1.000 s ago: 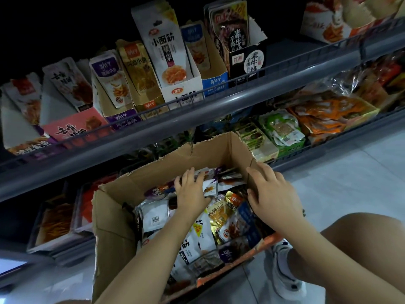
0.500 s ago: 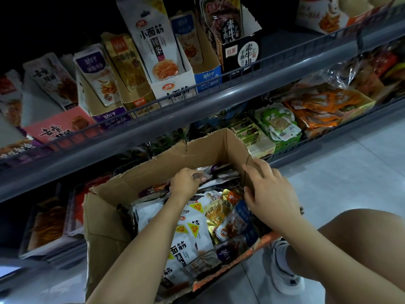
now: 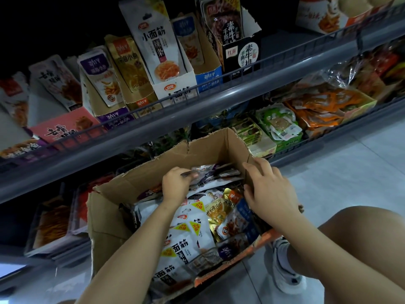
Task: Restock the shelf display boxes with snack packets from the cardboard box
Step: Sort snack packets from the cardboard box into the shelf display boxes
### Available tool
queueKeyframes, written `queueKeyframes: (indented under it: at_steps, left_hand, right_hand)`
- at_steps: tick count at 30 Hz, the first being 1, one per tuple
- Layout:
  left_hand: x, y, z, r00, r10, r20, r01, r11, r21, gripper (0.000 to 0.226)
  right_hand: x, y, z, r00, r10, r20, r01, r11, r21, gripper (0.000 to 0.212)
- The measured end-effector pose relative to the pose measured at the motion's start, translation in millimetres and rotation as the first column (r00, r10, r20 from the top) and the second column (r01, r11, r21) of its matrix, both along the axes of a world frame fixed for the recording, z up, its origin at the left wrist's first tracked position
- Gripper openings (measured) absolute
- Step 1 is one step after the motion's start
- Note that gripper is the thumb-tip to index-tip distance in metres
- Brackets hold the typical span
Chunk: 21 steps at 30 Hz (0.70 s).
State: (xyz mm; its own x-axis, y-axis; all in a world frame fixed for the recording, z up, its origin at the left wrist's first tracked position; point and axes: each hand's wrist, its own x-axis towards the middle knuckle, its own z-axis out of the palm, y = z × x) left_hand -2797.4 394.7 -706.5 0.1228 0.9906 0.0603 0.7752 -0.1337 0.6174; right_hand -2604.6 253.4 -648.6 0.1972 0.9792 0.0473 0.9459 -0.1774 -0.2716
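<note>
I see the cardboard box [image 3: 135, 218] standing open on the floor [image 3: 341, 172], just in front of the lower shelf [image 3: 317, 139]. It is full of snack packets [image 3: 188, 235]: white ones lie toward the near left corner, gold and blue ones toward the right wall, and some purple and silver ones along the far wall.

My left hand [image 3: 176, 183] is inside the box near the far wall. Its fingers are curled and pinch the edge of a silver packet [image 3: 205, 171] from that far pile. My right hand [image 3: 270, 189] is at the far right corner of the box. The fingers are curled over the top of the right wall and hold it; I cannot tell how firmly.

On the upper shelf [image 3: 197, 110] the display boxes [image 3: 175, 86] stand in a row behind the wire rail, each with packets upright inside. The white box is near the middle, a blue one and a black one are to its right, and a purple and a pink one are to its left. The lower shelf holds green and orange packets in trays. My knee [image 3: 361, 235] and a white shoe [image 3: 285, 268] are at the right of the box.
</note>
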Motion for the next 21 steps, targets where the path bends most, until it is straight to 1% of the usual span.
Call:
queueKeyframes:
  at_steps: [2,5,7,8,9,10,12,13,14,15,17,19,21]
  left_hand:
    - [-9.7,-5.5,15.1,0.999,-0.001,0.032,0.001,1.000,0.026,0.014]
    - [-22.7,-20.3,39.5,0.990,-0.001,0.141,-0.005,0.999,0.043,0.010]
    - [-27.9,-33.4,56.2,0.982,-0.024,0.186,0.013,0.998,0.061,0.008]
    - [-30.0,-40.6,64.3,0.979,-0.032,0.202,0.017,0.997,0.080,0.007]
    - [-31.6,-48.5,73.3,0.975,-0.040,0.220,0.018,0.995,0.101,0.005]
    - [-33.8,-56.6,81.9,0.967,-0.053,0.250,0.023,0.992,0.122,0.004]
    - [-37.9,-75.4,99.1,0.937,-0.105,0.332,0.060,0.988,0.143,0.020]
    - [-40.6,-84.2,105.6,0.922,-0.148,0.357,0.097,0.983,0.157,0.028]
    - [-43.3,-91.3,110.4,0.914,-0.188,0.360,0.131,0.975,0.178,0.033]
    - [-45.8,-96.4,113.8,0.907,-0.213,0.363,0.151,0.970,0.191,0.035]
    - [-51.7,-100.9,116.2,0.888,-0.212,0.408,0.156,0.974,0.167,0.036]
    - [-58.4,-100.5,116.5,0.870,-0.198,0.452,0.159,0.980,0.123,0.037]
    - [-63.4,-99.8,116.6,0.846,-0.181,0.502,0.175,0.983,0.060,0.032]
  right_hand:
    - [-0.5,0.0,-0.1,1.000,-0.015,-0.011,0.015,1.000,0.016,0.055]
    - [-5.3,1.8,-0.6,0.999,-0.051,-0.009,0.051,0.998,0.032,0.056]
    - [-12.8,4.0,-0.4,0.998,-0.054,-0.036,0.058,0.991,0.121,0.055]
    - [-17.3,4.6,0.8,0.997,-0.024,-0.068,0.036,0.982,0.188,0.057]
    - [-21.6,5.6,1.8,0.992,0.038,-0.124,-0.008,0.973,0.230,0.060]
    - [-26.7,6.2,4.9,0.970,0.111,-0.216,-0.058,0.969,0.239,0.063]
    - [-38.2,6.9,11.4,0.859,0.252,-0.445,-0.190,0.965,0.179,0.077]
    - [-44.6,8.2,14.1,0.815,0.302,-0.495,-0.252,0.953,0.167,0.084]
    - [-51.4,10.0,16.8,0.792,0.332,-0.512,-0.289,0.943,0.164,0.087]
    - [-57.2,12.1,18.4,0.766,0.338,-0.547,-0.300,0.940,0.161,0.084]
    - [-65.9,17.3,22.0,0.721,0.286,-0.631,-0.287,0.952,0.103,0.067]
    - [-71.5,22.1,23.5,0.740,0.261,-0.620,-0.303,0.952,0.039,0.051]
    - [-75.7,24.5,24.7,0.755,0.279,-0.594,-0.336,0.942,0.017,0.046]
